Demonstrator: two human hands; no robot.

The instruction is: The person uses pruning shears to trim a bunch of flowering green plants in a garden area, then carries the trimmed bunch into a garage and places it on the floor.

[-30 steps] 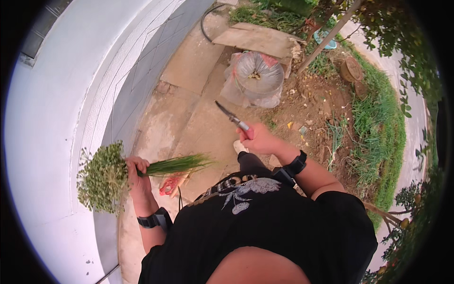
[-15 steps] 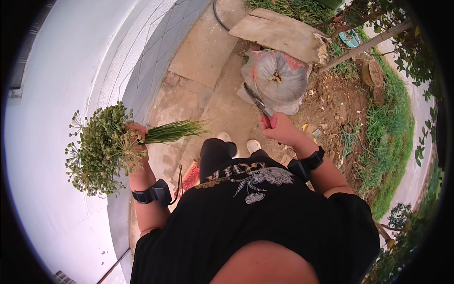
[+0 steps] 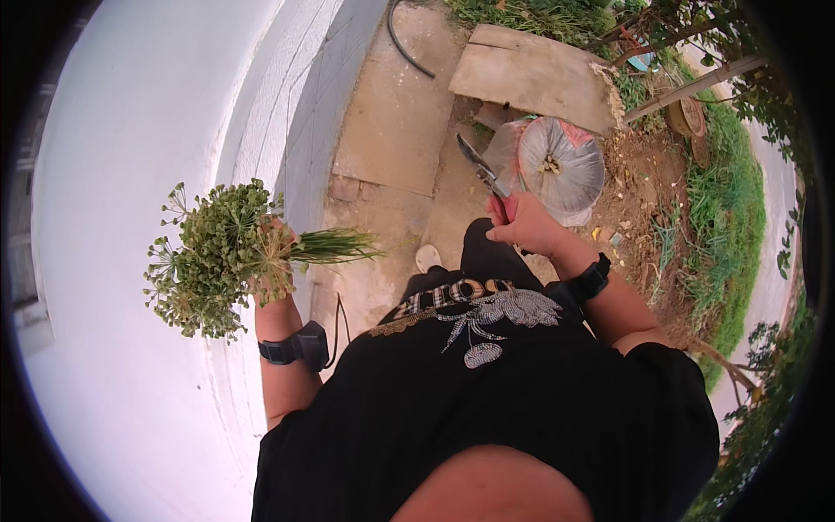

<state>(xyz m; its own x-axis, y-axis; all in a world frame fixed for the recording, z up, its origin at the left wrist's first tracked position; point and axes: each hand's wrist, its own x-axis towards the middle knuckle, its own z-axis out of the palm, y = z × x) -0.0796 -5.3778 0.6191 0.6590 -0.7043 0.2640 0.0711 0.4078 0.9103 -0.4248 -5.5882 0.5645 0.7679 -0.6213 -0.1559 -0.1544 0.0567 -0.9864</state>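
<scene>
My left hand (image 3: 283, 233) is closed round a bunch of chive seed heads (image 3: 209, 261), held out beside the white wall. The dried greenish heads fan out to the left and partly cover my fingers, while cut green stems (image 3: 335, 246) stick out to the right. In my right hand (image 3: 529, 228) is a pair of pruning shears (image 3: 481, 165), gripped by its red handles with the dark blades pointing up and left. The shears and the bunch are well apart.
A plastic-covered round container (image 3: 565, 170) with a few bits on top stands ahead right, by a leaning board (image 3: 531, 74). A black hose (image 3: 404, 43) lies on the concrete path (image 3: 391, 130). Bare soil and grass (image 3: 726, 226) run along the right; the white wall (image 3: 130, 174) is left.
My legs have moved in a step, and the view has shifted, so the covered container now sits farther right. Both hands keep their hold on the bunch and the shears.
</scene>
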